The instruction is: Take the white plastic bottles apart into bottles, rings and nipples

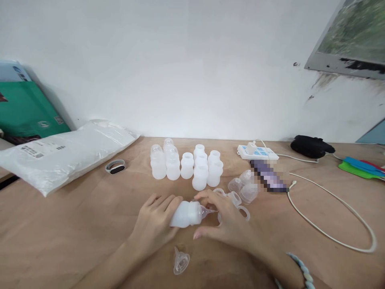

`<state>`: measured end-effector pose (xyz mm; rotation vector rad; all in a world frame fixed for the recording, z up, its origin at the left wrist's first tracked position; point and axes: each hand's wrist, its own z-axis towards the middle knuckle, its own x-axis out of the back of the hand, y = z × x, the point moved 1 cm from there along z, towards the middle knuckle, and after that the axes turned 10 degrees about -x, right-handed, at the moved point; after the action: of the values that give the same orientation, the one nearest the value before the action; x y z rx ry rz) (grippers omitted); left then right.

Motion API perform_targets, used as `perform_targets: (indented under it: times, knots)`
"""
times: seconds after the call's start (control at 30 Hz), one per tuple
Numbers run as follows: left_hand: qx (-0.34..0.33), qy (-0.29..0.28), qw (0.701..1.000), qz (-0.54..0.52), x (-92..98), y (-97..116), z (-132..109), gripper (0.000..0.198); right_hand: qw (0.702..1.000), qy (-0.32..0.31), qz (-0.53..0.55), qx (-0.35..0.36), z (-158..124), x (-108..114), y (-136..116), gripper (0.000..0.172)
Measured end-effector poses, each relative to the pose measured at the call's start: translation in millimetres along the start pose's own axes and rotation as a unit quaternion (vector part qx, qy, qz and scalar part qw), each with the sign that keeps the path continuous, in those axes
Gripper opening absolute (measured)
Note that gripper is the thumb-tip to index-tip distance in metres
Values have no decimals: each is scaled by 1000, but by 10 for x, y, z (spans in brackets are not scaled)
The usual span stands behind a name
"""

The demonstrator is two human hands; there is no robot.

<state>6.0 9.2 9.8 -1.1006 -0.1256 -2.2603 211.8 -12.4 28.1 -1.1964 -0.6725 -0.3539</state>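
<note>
My left hand (156, 218) is wrapped around a white baby bottle (180, 214), tipped on its side with its top facing right. On its neck sits a clear collar with a pointed translucent teat (207, 212). My right hand (225, 218) curves around this end, thumb and fingers apart above and below the collar; whether a fingertip touches it I cannot tell. Nearer to me lies another clear teat (181, 261). Several clear rings (245, 212), partly hidden by my right hand, lie beside clear domed caps (249, 193).
Behind my hands stand several uncapped white bottles (200, 177) and three with clear caps (158, 166). A wristband (116, 167) and white plastic package (69, 150) lie left. Rightward are a power strip (264, 153), phone (269, 176), white cable (331, 196) and black pouch (309, 145).
</note>
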Motion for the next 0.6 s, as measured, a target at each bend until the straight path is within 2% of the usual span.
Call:
perform_targets:
  times: [0.13, 0.2, 0.27, 0.33, 0.4, 0.47, 0.53, 0.6]
  knots:
    - [-1, -16, 1000, -7, 8, 63, 13, 18, 999, 11, 41, -3, -28, -93, -16, 37]
    - [36, -30, 998, -32, 17, 49, 16, 14, 997, 72, 30, 13, -50, -63, -33, 27]
    - [96, -49, 992, -58, 23, 3, 12, 10, 986, 160, -10, 43, -76, -17, -61, 12]
    - [165, -60, 982, -71, 26, -61, 1, 12, 972, 197, -68, 113, -97, -8, -94, 12]
    - [229, -55, 969, -80, 25, -123, -14, 18, 959, 147, -123, 210, -113, -73, -113, 16]
    - [281, -51, 953, -103, 23, -167, -26, 22, 943, 51, -173, 280, -131, -201, -106, 20]
    - [311, -50, 940, -132, 22, -185, -29, 20, 927, -21, -211, 310, -157, -344, -81, 24]
    - [316, -48, 935, -152, 25, -184, -27, 19, 916, -45, -231, 325, -181, -445, -55, 23]
